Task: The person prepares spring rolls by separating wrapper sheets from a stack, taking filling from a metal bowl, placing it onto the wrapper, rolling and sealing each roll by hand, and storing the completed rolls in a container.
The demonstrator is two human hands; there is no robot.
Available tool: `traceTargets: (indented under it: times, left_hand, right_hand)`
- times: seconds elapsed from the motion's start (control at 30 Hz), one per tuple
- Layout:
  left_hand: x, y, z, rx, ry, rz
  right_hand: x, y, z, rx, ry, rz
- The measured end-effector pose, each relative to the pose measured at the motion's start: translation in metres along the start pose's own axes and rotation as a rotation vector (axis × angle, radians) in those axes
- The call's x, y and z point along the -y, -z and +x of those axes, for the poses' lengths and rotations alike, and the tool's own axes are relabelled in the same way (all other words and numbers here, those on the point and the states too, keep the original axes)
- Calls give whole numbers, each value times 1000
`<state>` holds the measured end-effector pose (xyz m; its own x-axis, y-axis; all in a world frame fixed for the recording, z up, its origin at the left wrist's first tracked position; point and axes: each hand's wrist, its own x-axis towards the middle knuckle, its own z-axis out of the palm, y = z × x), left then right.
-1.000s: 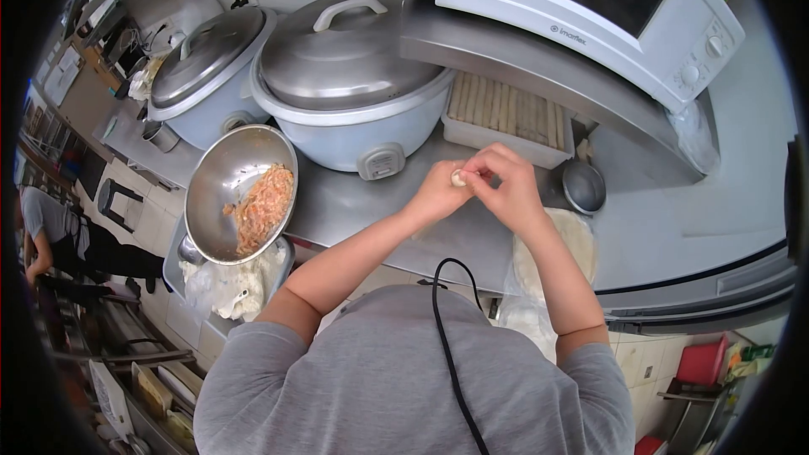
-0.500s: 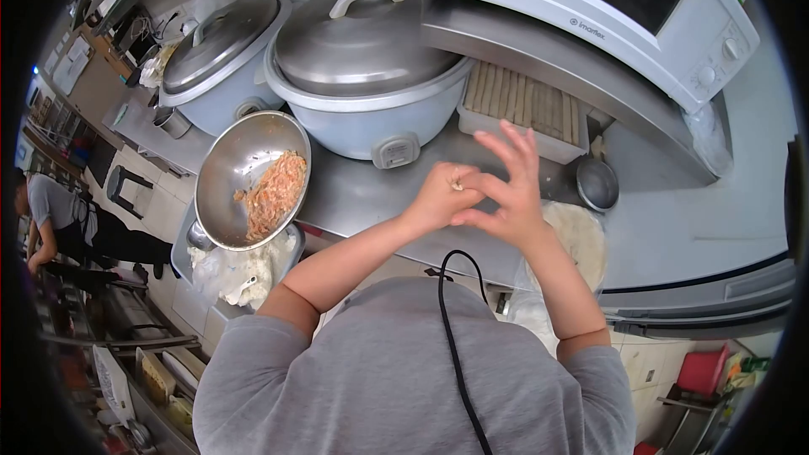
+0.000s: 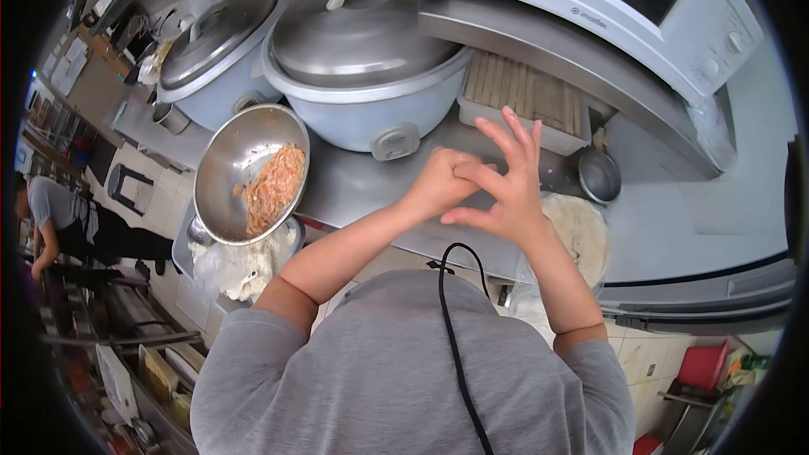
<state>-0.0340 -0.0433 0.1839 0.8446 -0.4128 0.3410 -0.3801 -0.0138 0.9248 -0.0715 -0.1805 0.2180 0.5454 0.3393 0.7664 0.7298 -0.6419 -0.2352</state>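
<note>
Because bowl [image 3: 221, 173] sits tilted near left forearm [image 3: 337, 253], bump could spill orange mixture [image 3: 276, 187]; left hand [image 3: 436, 190] curled, any contents hidden; right hand [image 3: 516, 194] fingers spread.

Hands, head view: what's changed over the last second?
The right hand has opened from its pinch, fingers raised and spread, its index finger touching the curled left hand. The small pale piece is now hidden. The steel bowl and larger cooker stayed put; the view shifted slightly.
</note>
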Motion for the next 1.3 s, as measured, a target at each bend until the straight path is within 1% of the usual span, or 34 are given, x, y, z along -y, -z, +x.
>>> traceTargets:
  times: [0.03,0.1,0.13,0.17,0.2,0.23,0.27,0.3,0.33,0.37,0.4,0.43,0.47,0.5,0.53,0.57,0.6,0.67,0.73,0.8,0.83,0.87,0.9,0.93,0.97,1.0,1.03,1.07,1.13,1.17,1.2,1.23,1.27,1.3]
  left_hand:
    - [5,-1,0,-15,10,4]
    - [18,-5,3,-26,-125,231]
    - [18,-4,3,-49,-109,243]
    - [18,-2,2,-35,-134,156]
    - [16,1,2,-21,-164,67]
    - [11,5,2,5,-18,36]
    - [6,12,3,-7,-13,42]
    - [-2,19,5,-100,71,-130]
    - [-10,25,8,-191,154,-305]
    - [-18,33,9,-331,81,-441]
    - [-10,43,12,-333,79,-442]
    - [3,54,17,-462,2,-790]
    - [16,61,18,-587,-79,-1140]
    - [19,67,14,-589,-81,-1141]
    - [21,72,8,-683,72,-1282]
    - [24,77,3,-775,231,-1419]
    - [33,79,-3,-778,231,-1418]
    - [53,82,-14,-847,371,-1443]
    - [59,84,-22,-882,390,-1445]
    - [66,87,-31,-844,403,-1413]
    - [70,90,-37,-836,406,-1415]
    - [75,93,-44,-790,387,-1329]
    - [77,91,-45,-738,366,-1243]
    - [76,84,-43,-715,370,-1247]
    - [75,75,-40,-639,170,-804]
    - [74,67,-37,-545,-33,-365]
    - [71,58,-32,-528,-38,-370]
    - [68,47,-26,-402,-66,-312]
    - [61,28,-18,-162,-123,-194]
    - [65,24,-15,-156,-129,-197]
    - [68,20,-12,-184,-42,-177]
    - [72,18,-10,-211,45,-157]
    - [75,16,-11,-205,41,-160]
    - [68,15,-12,-181,116,-261]
  right_hand:
    - [0,-2,-1,27,17,-33]
    - [0,-6,-1,59,47,-37]
    - [0,-6,-1,110,46,-100]
    - [-2,-7,0,161,47,-163]
    - [-9,-9,-2,167,62,-141]
    - [-17,-12,-5,124,-27,63]
    - [-22,-15,-6,79,-120,261]
    - [-19,-13,-7,23,-270,406]
    - [-24,-16,-14,30,-265,412]
    - [-35,-22,-27,150,-446,526]
    - [-45,-28,-39,269,-628,634]
    - [-51,-33,-50,268,-625,633]
    - [-56,-37,-59,305,-710,797]
    - [-57,-37,-61,344,-794,962]
    - [-60,-33,-60,348,-794,962]
    - [-63,-28,-57,370,-847,985]
    - [-62,-23,-53,390,-900,1008]
    - [-62,-20,-43,368,-924,1004]
    - [-60,-15,-30,344,-950,996]
    - [-55,-10,-12,242,-951,863]
    - [-49,-8,0,180,-917,829]
    - [-47,-8,10,169,-919,821]
    - [-46,-7,19,183,-798,780]
    - [-43,-7,28,196,-679,734]
    - [-33,-11,36,224,-614,666]
    - [-27,-18,41,324,-612,631]
    - [-24,-30,41,407,-566,544]
    - [-19,-39,42,440,-498,493]
    - [-20,-55,33,471,-489,461]
    - [-19,-57,31,447,-375,432]
    - [-16,-57,30,423,-261,402]
    - [-11,-50,33,413,-315,419]
    - [-13,-48,33,408,-317,413]
    - [-16,-46,31,386,-354,408]
